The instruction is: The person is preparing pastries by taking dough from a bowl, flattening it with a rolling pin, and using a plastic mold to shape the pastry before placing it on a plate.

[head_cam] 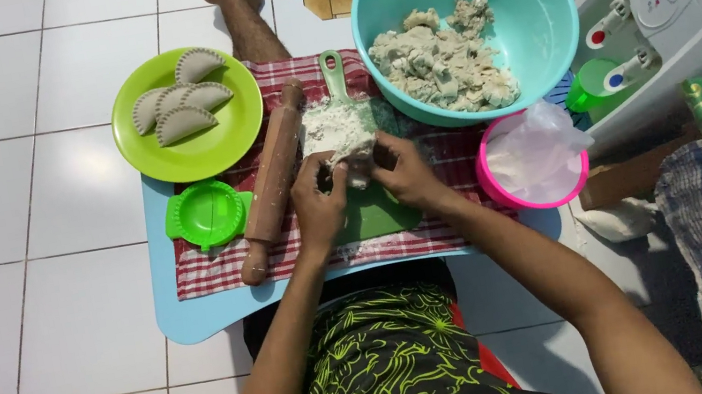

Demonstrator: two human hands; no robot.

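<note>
White floor tiles (7, 188), a checked cloth (449, 157), dough work at floor level.
Left hand (317, 204) and right hand (401, 171) both pinch a floury dough piece (343, 137) over the green cutting board (377, 212), beside the rolling pin (272, 182) and teal dough bowl (530, 15).

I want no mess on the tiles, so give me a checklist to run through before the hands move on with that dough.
1. Both hands on the dough: ok. The left hand and right hand pinch the floury dough piece.
2. Dough over the green board: ok.
3. Rolling pin within reach: ok, it lies on the checked cloth beside the left hand.
4. Green press mould free: ok, nothing in it.
5. Room on the green plate: ok, four folded pastries fill only its upper part.
6. Dough thickness: cannot tell.
</note>
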